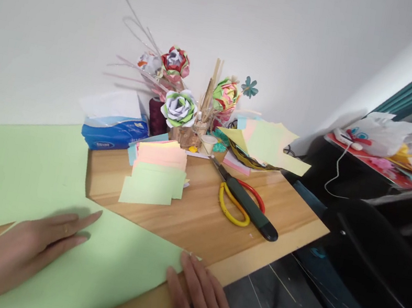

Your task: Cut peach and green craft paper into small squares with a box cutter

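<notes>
A light green paper sheet lies near the front of the wooden table, one corner pointing right. My left hand rests flat on it, palm down, fingers stretched out and a ring on one of them. At the sheet's right corner, my right hand lays its extended fingers on the paper by the table edge. Another big green sheet spreads out at the left, partly meeting the first. Beyond the hands sits a stack of small green and pink paper pieces. Scissors with red and yellow handles and a dark green-handled cutter lie to the right.
Along the wall stand a blue tissue pack, a dark thread spool and folded paper flowers. Loose coloured sheets pile at the back right. A black chair is beyond the table's right edge.
</notes>
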A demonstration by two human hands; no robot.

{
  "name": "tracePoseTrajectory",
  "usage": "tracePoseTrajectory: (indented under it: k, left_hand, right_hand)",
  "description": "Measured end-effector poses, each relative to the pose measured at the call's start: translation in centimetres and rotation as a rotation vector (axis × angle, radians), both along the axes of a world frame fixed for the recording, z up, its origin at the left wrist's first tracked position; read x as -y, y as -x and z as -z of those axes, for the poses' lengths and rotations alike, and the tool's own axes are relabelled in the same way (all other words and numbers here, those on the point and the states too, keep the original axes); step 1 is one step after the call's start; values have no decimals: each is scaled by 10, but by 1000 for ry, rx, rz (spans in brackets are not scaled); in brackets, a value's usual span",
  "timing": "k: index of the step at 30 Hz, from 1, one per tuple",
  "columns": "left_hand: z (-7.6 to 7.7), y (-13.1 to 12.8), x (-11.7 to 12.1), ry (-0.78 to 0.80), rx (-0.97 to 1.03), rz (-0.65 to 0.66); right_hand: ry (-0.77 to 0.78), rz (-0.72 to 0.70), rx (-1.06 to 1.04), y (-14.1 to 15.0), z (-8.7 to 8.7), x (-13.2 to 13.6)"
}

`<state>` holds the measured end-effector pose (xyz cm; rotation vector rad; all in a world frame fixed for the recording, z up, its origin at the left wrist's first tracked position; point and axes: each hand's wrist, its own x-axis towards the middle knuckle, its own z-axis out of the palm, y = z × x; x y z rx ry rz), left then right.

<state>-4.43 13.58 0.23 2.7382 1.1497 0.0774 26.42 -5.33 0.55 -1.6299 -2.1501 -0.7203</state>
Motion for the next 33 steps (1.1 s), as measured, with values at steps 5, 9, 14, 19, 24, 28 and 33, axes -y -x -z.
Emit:
tracePoseTrajectory:
  k: [5, 9, 14, 19, 24, 28, 33]
  left_hand:
    - [12, 3, 2, -76, -16, -46]
    - [14, 5, -1, -108, -20, 46]
    - [-10, -11, 12, -200, 14, 18]
    - [-33, -22, 16, -217, 49, 79]
    - [-20, -14, 10, -185, 58, 62]
    - [-14, -11, 9, -149, 42, 75]
    - [-20, -14, 10, -145, 36, 98]
  right_hand:
    - [11, 75, -22, -10, -10, 3]
    - [63, 96, 31, -16, -18, 5]
    - [66, 91, 17, -16, -13, 5]
    - [64, 66, 3, -19, -9, 4]
    - [77, 33, -1, -22, -8, 3]
    - [54, 29, 50, -25, -1, 2]
    - [38, 24, 82, -29, 6, 1]
